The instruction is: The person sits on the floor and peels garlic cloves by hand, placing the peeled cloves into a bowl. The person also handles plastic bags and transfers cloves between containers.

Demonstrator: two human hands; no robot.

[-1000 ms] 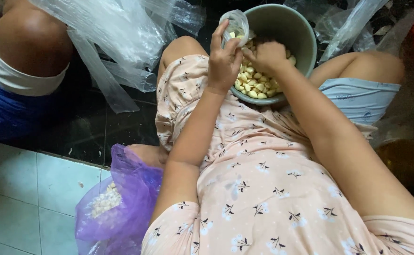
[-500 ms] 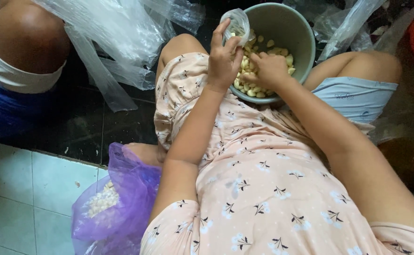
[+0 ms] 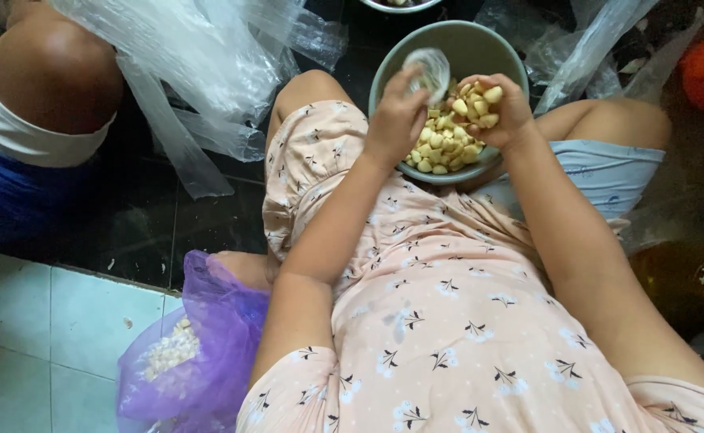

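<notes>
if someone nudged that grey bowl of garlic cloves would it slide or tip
The grey bowl seems propped between the knees, so it would probably tip rather than slide. The peeled cloves lie loose and piled to one side, so they would likely shift or spill. The right hand, holding a few, might steady it.

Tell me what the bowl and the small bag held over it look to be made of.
The bowl looks like metal or enamel, grey-green with a dull sheen and a thin rim; the view cannot settle which. The small bag in the left hand looks like thin clear plastic film: see-through, crinkled, glinting.
</notes>
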